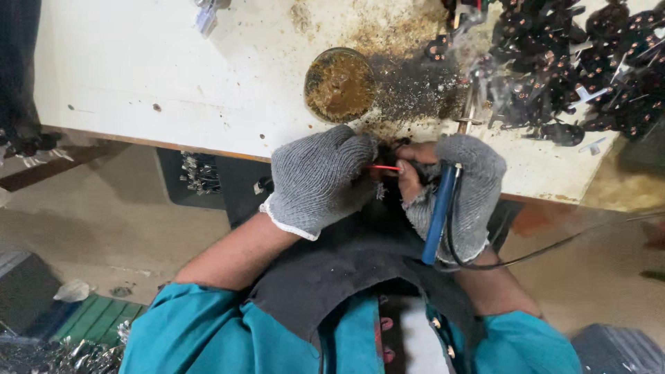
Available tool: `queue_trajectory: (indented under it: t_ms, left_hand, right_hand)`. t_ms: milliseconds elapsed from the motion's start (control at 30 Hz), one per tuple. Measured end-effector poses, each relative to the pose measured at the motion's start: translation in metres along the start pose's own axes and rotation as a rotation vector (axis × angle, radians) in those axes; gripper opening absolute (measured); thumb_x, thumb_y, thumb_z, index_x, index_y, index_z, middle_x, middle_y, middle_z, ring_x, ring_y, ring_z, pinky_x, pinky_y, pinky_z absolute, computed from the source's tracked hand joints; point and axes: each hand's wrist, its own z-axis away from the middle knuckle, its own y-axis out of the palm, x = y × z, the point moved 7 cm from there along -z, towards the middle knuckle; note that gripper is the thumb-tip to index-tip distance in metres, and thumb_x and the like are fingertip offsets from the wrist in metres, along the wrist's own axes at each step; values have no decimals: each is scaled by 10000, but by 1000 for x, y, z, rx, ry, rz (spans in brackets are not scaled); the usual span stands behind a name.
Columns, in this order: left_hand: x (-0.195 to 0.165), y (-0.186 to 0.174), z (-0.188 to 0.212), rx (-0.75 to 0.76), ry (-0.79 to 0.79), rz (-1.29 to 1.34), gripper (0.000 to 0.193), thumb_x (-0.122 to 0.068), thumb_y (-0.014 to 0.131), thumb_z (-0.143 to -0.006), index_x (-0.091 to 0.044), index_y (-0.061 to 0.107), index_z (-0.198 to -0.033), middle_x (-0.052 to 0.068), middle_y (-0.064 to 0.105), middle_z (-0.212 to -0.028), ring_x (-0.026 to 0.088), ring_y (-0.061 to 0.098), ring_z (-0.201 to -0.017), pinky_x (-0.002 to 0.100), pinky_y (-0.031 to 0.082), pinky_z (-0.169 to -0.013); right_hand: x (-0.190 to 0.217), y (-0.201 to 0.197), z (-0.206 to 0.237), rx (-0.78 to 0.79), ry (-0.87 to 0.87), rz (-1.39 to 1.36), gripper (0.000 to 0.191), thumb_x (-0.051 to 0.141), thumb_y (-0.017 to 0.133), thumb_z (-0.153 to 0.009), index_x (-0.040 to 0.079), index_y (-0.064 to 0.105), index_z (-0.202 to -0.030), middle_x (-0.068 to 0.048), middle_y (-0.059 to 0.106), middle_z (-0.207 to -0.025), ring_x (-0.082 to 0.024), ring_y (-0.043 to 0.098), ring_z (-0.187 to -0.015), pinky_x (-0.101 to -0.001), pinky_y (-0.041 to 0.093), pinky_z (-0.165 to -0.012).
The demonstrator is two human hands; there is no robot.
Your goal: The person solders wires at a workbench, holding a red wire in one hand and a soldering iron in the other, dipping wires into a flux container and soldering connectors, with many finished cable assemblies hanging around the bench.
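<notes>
Soldering iron [439, 208] with a blue handle sits right of the frame's centre, its long axis running from the lower handle end up to a metal tip [468, 111] pointing toward the upper right. The right hand [465, 194], in a grey fingerless glove, has its fingers wrapped closed around that handle. The left hand [315, 179], gloved grey, is curled shut; it pinches a thin red wire [383, 167] lying roughly level between both hands. Behind them on the white table [159, 76], a round tin [339, 84] holds brownish paste amid dark scorch marks. Black plug parts [582, 62] heap at the upper right. A black cable [554, 246] trails rightward.
</notes>
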Motion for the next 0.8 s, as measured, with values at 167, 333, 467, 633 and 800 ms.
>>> queue_trajectory:
  t_ms: [167,333,467,633,800]
  left_hand:
    - [-3,-2,0,-10,36,0,275,-299,820,-746,-180,656,-931,64,589,-815,306,646,-700,452,479,-568]
    - [0,2,1,34,1,6,281,-315,834,-749,-180,661,-923,57,593,-814,295,649,-704,449,471,-561]
    - [-1,1,2,-15,33,30,300,-326,835,-757,-188,673,-969,60,586,-828,287,654,-727,444,480,-583]
    - [-5,-1,-5,27,14,22,305,-322,822,-756,-182,666,-978,62,598,-828,291,662,-730,449,486,-585]
    - [-12,-22,-1,135,99,214,417,-307,745,-821,-73,633,-1147,128,651,-905,356,661,-778,468,497,-641]
  right_hand:
    - [1,-2,-15,35,44,-141,239,195,773,-934,41,629,-1046,-48,731,-993,-235,692,-997,-382,518,-913]
    - [-7,-3,-9,66,157,-229,256,183,804,-1024,42,613,-1120,-53,764,-1022,-153,710,-915,-297,526,-908]
    - [-5,2,2,135,177,-411,190,117,774,-1015,34,632,-1108,-109,708,-1036,-198,687,-1002,-329,556,-939]
    - [-4,-1,5,55,163,-585,297,140,762,-965,69,524,-1126,-39,693,-1027,-150,687,-998,-309,581,-907]
    - [-6,1,18,169,194,-359,133,99,779,-957,67,666,-1019,-63,695,-1017,-179,673,-984,-327,543,-894]
